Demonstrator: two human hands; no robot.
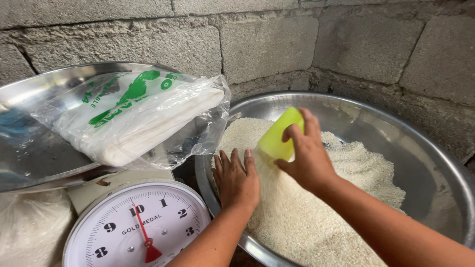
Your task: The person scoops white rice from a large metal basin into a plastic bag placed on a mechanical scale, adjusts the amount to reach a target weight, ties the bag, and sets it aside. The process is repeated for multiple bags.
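A yellow-green cup (pixel 280 134) is gripped in the right hand (pixel 306 159), fingers wrapped over its side, and is tipped mouth-down into the rice (pixel 316 217), as it would be for scooping. The left hand (pixel 236 179) holds nothing; it is laid flat, fingers together, on the rice just beside the cup, seemingly so that grains are banked toward the cup's mouth. The rice is heaped in a wide steel basin (pixel 435 163), with the heap lying toward the near-left side, where both hands are at work.

To the left, a dial scale (pixel 136 227) is stood just beside the basin, its steel pan (pixel 34 153) raised above the dial. A pack of plastic bags (pixel 143 118) is lying on the pan, and its loose corner overhangs the basin's rim close to the left hand. A white sack (pixel 29 227) is seen at the lower left. A block wall (pixel 346 44) closes in behind.
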